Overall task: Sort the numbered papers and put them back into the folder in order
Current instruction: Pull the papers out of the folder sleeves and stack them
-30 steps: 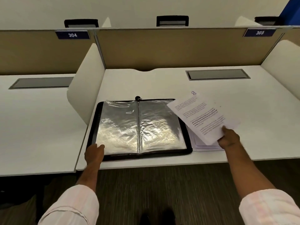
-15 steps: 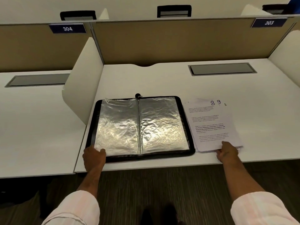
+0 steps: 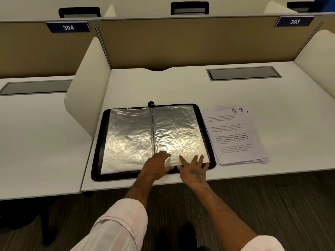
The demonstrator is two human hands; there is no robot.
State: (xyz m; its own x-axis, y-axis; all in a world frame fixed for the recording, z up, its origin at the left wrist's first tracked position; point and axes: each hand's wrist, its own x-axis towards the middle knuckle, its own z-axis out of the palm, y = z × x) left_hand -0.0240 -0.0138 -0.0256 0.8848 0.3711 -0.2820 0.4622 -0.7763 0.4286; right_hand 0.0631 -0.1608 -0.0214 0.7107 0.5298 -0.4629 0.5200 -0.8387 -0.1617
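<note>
Centrally, an open black zip folder (image 3: 98,151) is touched by the splayed right hand (image 3: 194,169); grip of the left hand (image 3: 155,166) cannot be told; white numbered papers (image 3: 235,138) are stacked alongside.

An open-plan office or study hall: white laminate desks (image 3: 181,87) sit before a long tan fabric partition (image 3: 181,42). Blue plates numbered 304 (image 3: 68,27) and 303 (image 3: 295,21) top it, black chair backs (image 3: 189,8) stand behind it, and a curved white divider (image 3: 88,87) juts from it.
</note>
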